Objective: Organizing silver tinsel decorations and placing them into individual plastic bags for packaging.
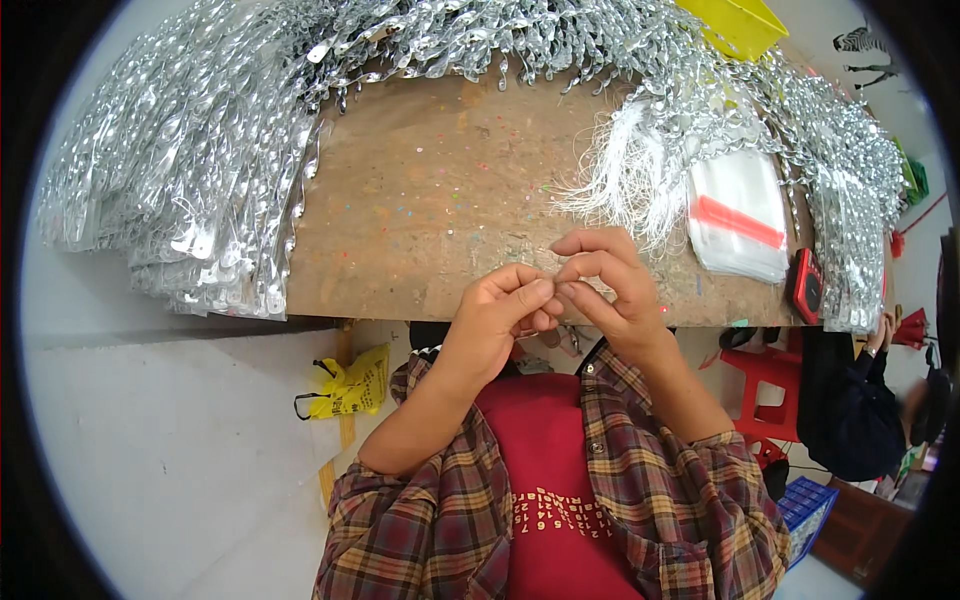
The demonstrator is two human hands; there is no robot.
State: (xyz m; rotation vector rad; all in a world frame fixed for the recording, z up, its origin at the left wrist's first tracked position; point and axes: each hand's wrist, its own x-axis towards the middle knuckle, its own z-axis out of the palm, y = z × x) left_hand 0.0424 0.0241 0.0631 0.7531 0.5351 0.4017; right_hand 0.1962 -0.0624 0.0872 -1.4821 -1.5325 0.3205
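Observation:
My left hand [512, 308] is closed in a pinch, thumb against the curled fingers, just over the table's front edge. My right hand [612, 290] meets it there, thumb and forefinger pinched together and the other fingers loosely stretched. Whatever lies between the fingertips is too small to make out. A bundle of white strings [635, 165] lies on the table beyond my right hand. Beside it rests a stack of clear plastic bags [735, 185] crossed by a red band.
Shiny silver twisted strips [190, 150] are heaped along the table's left, back and right sides. A yellow bin [738, 25] stands at the back. At the right edge leans a small red device [806, 287]. A red stool [765, 390] and another person [860, 400] are farther right.

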